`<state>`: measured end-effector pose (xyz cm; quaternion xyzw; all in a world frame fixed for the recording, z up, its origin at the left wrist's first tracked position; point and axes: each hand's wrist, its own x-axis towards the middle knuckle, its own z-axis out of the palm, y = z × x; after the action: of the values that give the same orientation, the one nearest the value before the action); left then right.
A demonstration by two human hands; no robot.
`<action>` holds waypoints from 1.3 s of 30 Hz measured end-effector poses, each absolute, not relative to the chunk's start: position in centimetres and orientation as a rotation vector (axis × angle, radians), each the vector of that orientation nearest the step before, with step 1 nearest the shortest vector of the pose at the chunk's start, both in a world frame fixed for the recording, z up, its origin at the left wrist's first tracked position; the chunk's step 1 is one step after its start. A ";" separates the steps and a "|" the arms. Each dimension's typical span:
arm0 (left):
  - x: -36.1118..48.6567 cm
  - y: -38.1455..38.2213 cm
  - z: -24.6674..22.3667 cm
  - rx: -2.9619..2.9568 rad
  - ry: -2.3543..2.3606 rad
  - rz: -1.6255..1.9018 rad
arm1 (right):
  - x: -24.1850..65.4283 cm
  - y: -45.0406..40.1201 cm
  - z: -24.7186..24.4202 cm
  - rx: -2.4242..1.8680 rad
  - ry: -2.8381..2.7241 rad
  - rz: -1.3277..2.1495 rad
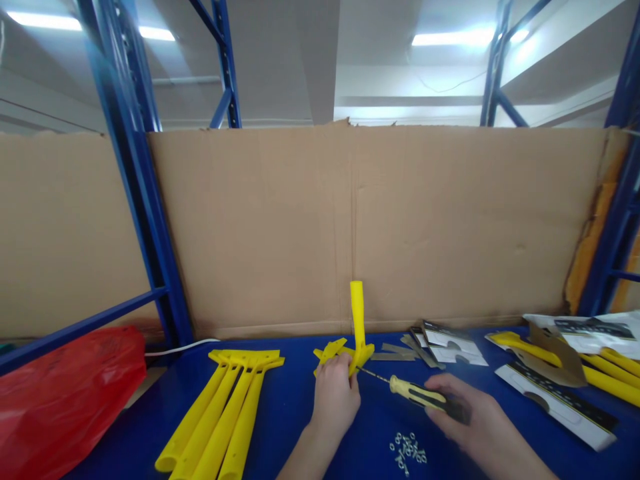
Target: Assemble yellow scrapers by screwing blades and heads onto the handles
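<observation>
My left hand (334, 395) is closed around the head of a yellow plastic scraper handle (357, 317), whose round shaft points up. Another yellow piece (331, 349) shows just past my knuckles; how it joins the rest is hidden. In my right hand (467, 417) is a screwdriver (416, 392) with a cream and black grip. Its thin shank points left, and the tip is at the handle's head by my left fingers. I cannot tell whether it sits in a screw. Small metal screws and nuts (409, 451) lie in a loose pile below the screwdriver.
Several yellow scraper handles (225, 407) lie side by side at left, near a red plastic bag (75, 400). Flat metal blades (395, 353) and printed cards (453, 345) lie behind my hands. More yellow handles (613, 380) and packaging are at right. A cardboard panel (360, 227) stands behind.
</observation>
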<state>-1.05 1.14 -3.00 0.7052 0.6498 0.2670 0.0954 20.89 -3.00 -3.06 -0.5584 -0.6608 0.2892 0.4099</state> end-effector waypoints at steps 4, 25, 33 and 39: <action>-1.2 1.1 -2.9 2.133 1.899 0.789 | 21.1 -3.0 -2.9 -1.382 -1.706 0.700; -0.6 1.0 -3.0 2.098 1.924 0.809 | 20.7 -2.4 -5.2 -1.382 -1.550 0.646; -0.7 1.0 -3.2 2.119 1.912 0.806 | 20.6 -2.9 -3.3 -1.484 -1.556 0.819; -0.5 0.5 -3.0 2.189 1.905 0.788 | 20.2 -3.2 -3.5 -1.503 -1.767 0.685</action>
<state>-0.46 0.54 -3.03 0.7263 0.6322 0.2613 0.0671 20.20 -3.20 -3.52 -0.5812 -0.6835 0.2648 0.3534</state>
